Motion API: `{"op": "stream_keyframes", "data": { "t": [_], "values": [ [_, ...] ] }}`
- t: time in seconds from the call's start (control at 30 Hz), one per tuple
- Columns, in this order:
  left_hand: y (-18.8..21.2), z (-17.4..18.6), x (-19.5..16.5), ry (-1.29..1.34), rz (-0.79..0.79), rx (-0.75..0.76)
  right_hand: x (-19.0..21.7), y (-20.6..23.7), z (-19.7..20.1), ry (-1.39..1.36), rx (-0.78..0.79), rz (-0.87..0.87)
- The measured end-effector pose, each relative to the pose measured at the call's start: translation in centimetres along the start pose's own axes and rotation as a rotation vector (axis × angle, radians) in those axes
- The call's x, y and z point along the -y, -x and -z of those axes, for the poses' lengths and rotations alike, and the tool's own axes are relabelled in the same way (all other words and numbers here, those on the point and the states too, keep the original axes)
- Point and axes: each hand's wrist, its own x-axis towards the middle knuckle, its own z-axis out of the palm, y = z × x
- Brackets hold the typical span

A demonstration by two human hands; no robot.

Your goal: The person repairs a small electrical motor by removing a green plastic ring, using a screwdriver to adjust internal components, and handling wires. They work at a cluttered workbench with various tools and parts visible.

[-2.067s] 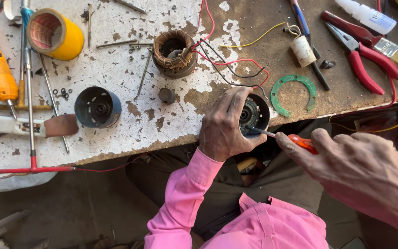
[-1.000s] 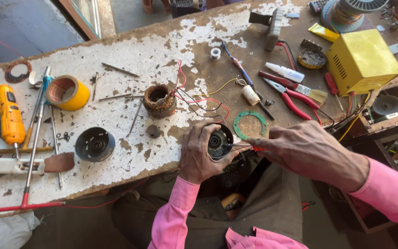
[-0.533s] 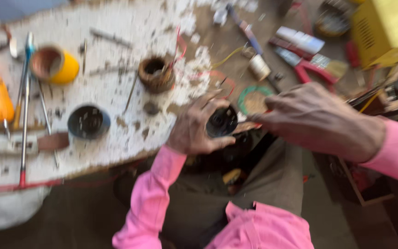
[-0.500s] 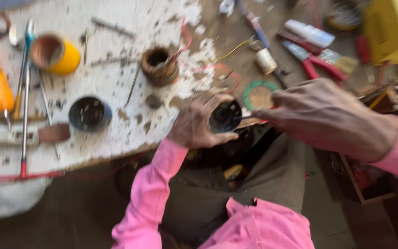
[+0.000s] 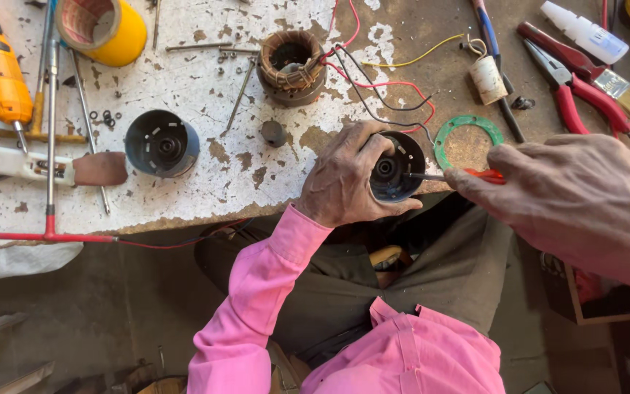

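Left hand [image 5: 344, 182] grips motor housing [image 5: 397, 166] — green gasket [image 5: 468, 135] just beside.

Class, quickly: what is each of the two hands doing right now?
Left hand: closed around the dark round motor housing.
Right hand: closed on the red-handled screwdriver, tip inside the housing.

What my hands cover

My right hand [image 5: 577, 197] hides most of the red-handled screwdriver [image 5: 484, 175]; my left hand [image 5: 348, 179] masks the motor housing's [image 5: 397, 168] near side.
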Motion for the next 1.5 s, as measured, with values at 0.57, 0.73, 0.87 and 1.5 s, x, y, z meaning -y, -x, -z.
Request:
{"op": "stream_keyframes", "data": {
  "t": [0.57, 0.73, 0.87, 1.5],
  "values": [
    [-1.3, 0.7, -1.1, -0.036, 0.126, 0.028, -0.3, -0.5, -1.5, 0.129, 0.245, 0.135],
    [-0.8, -0.3, -0.5, -0.052, 0.096, -0.028, 0.5, 1.2, -5.9, 0.002, -0.223, 0.02],
    [-0.3, -0.8, -0.9, -0.023, 0.145, -0.076, 1.1, 1.5, -6.5, -0.237, -0.108, -0.071],
    [-1.5, 0.1, -3.2, -0.212, 0.096, -0.086, 1.9, -3.6, -9.8, -0.908, -1.138, -0.745]
  ]
}}
